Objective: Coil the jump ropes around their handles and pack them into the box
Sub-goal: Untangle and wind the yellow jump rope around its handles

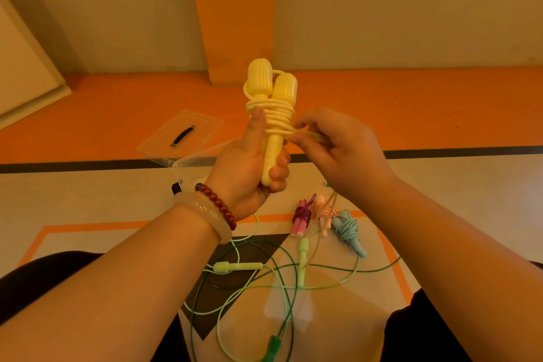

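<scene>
- Curling the left hand (pixel 249 167) fingers (pixel 280 175) round the lower ends of two yellow handles (pixel 273 94); holding them upright and side by side, thumb pressed flat against the coils.
- Pinching a strand of yellow rope (pixel 277 114) between right hand (pixel 338 153) fingertips (pixel 299 138), just beside the handles.
- Wound in several turns about the middle of the handles, with the loose remainder dropping below the right hand toward the floor.
- Held in the air, near the clear box (pixel 188 166), itself partly hidden behind the left hand; clear lid (pixel 182 135) lying flat just beyond it.
- Lying close together on the floor under the right hand: dark pink rope (pixel 302 216), pale pink rope (pixel 323 213) and blue rope (pixel 348 229), each wound on its handles.
- Sprawled uncoiled nearer the knees: light green rope (pixel 235 267) and dark green rope (pixel 271 347), crossing each other.
- Worn on the left wrist: red bead bracelet (pixel 219 204) beside pale bangle (pixel 205 214).
</scene>
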